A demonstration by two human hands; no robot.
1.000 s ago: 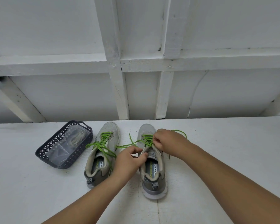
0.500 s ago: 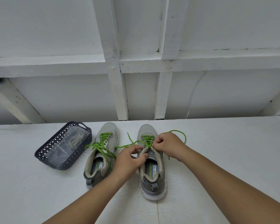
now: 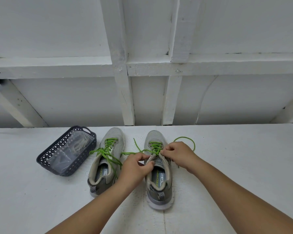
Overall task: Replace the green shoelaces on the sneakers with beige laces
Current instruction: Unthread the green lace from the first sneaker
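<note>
Two grey sneakers stand side by side on the white table, toes away from me. The left sneaker (image 3: 107, 162) has its green lace (image 3: 108, 151) still threaded, with loose ends. On the right sneaker (image 3: 158, 181) my left hand (image 3: 135, 168) grips the left edge of the collar by the tongue. My right hand (image 3: 179, 154) pinches the green lace (image 3: 155, 146) at the upper eyelets. One lace end loops out to the right (image 3: 187, 141), another trails left between the shoes. Beige laces (image 3: 78, 146) lie in a clear bag inside the basket.
A dark perforated plastic basket (image 3: 46, 156) sits left of the sneakers. Behind the table rises a white wall with wooden framing (image 3: 125, 98). White tabletop (image 3: 243, 157) stretches right of the shoes.
My right hand has drawn slightly toward me along the right sneaker's laces; the lace loop on the right has opened out wider. The left hand stays on the collar.
</note>
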